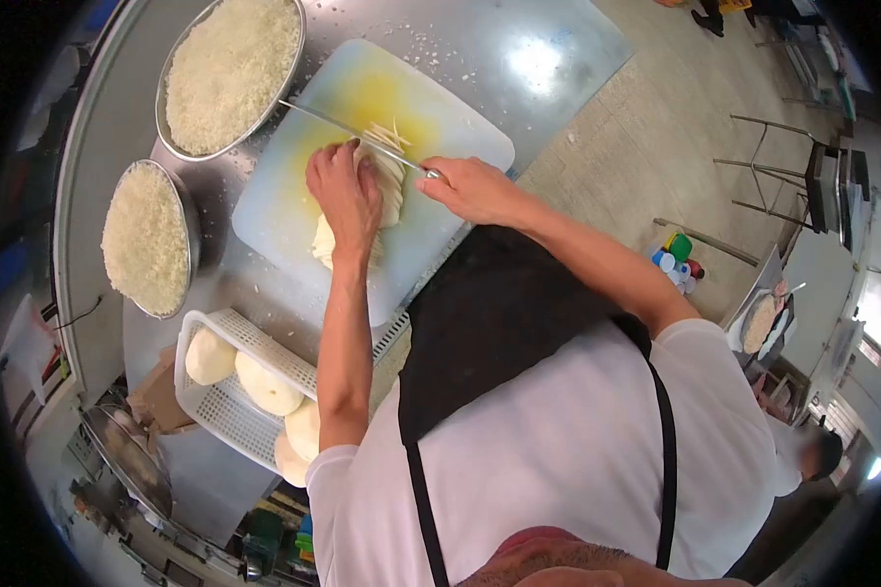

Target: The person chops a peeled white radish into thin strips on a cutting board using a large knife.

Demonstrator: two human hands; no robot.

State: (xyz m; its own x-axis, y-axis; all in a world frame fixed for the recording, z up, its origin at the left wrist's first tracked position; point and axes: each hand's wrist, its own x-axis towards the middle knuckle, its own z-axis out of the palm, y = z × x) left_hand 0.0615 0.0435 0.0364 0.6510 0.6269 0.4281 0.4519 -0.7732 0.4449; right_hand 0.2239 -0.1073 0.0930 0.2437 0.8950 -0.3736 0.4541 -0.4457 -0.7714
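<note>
My right hand [475, 191] is closed around the handle of a long-bladed knife [338, 127]. Its blade points to the upper left and lies across the end of a stack of pale, thinly sliced vegetable [392, 193]. With fingers curled, my left hand [345, 199] presses on that stack beside the blade; the palm side is hidden. Thin cut strips [394, 135] lie just beyond the knife. Everything rests on a whitish cutting board [274, 186] with a yellow-stained patch.
A large metal bowl [201, 158] and a smaller one [191, 230] hold white chopped pieces, left of the board. Nearer me, a white plastic basket [227, 411] holds several peeled round vegetables [267, 383]. White bits dot the metal table [470, 49]. Another person [788, 455] is at far right.
</note>
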